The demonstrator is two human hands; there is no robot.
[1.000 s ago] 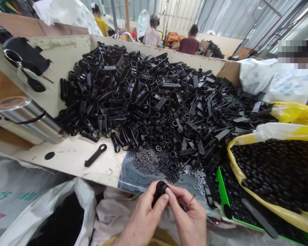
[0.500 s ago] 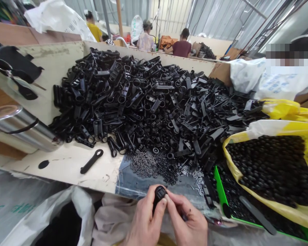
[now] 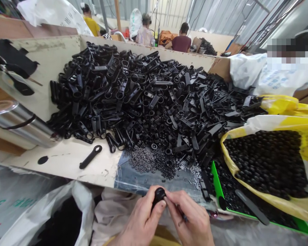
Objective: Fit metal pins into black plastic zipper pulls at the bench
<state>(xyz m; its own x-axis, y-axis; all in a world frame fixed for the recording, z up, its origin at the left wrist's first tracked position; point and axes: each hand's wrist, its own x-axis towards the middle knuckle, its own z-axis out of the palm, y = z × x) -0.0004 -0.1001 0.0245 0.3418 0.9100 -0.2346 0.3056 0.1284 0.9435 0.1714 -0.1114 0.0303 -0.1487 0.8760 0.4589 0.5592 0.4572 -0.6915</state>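
Observation:
My left hand (image 3: 143, 216) is closed round a black plastic part (image 3: 159, 194) whose rounded end shows above the thumb; the rest is hidden in the palm. My right hand (image 3: 191, 215) is closed, its thumb and forefinger pinched together against the right side of that part. Something small and dark shows between the right fingers, too hidden to name. Just beyond both hands lie a heap of small grey pieces (image 3: 141, 160), small black pieces (image 3: 165, 164) and thin silvery pins (image 3: 196, 176) on a dark mat (image 3: 129, 179).
A big pile of black plastic handles (image 3: 113, 92) fills the walled bench. One loose black handle (image 3: 90, 157) lies at left, near a steel flask (image 3: 28, 123). At right are a green tray (image 3: 218, 184) and a yellow-white sack (image 3: 229, 153) of black pieces. Co-workers sit behind.
The rounded end of the black part has turned in my left hand, so its ridged face shows less. My right hand has tilted slightly. The camera view has shifted a little.

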